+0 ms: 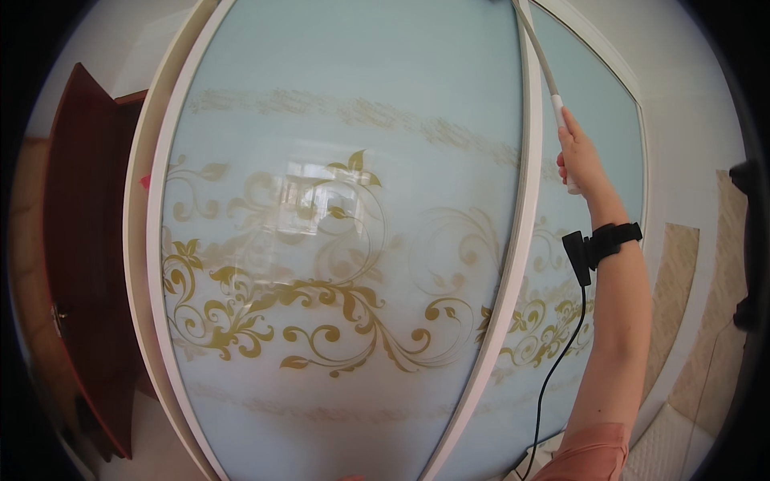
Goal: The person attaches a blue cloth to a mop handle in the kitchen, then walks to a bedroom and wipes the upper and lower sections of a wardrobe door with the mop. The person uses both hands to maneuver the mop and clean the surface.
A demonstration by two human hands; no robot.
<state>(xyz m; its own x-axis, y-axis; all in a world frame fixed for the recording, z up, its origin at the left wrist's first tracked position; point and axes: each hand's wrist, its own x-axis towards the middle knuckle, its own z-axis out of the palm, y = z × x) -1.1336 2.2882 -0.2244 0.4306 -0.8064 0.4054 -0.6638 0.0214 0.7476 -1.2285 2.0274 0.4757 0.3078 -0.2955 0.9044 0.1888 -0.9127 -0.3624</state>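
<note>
My right hand [583, 156] is raised at the upper right, its fingers wrapped round the white grip of a long thin pole [542, 60]. The metal shaft slants up and left across a white door frame. A dark bit at its upper end shows at the top edge, and the rest is cut off. Behind it stands a glossy pale blue sliding door panel [337, 240] with gold scrolls and leaves. A second patterned panel [553, 264] lies behind my forearm. My left hand is out of view.
A black strap with a small box [603, 244] circles my right wrist, and its black cable [553, 365] hangs down past the panel. At the left a dark red-brown door [88, 264] stands ajar. A white wall and beige patterned strips [674, 297] are at the right.
</note>
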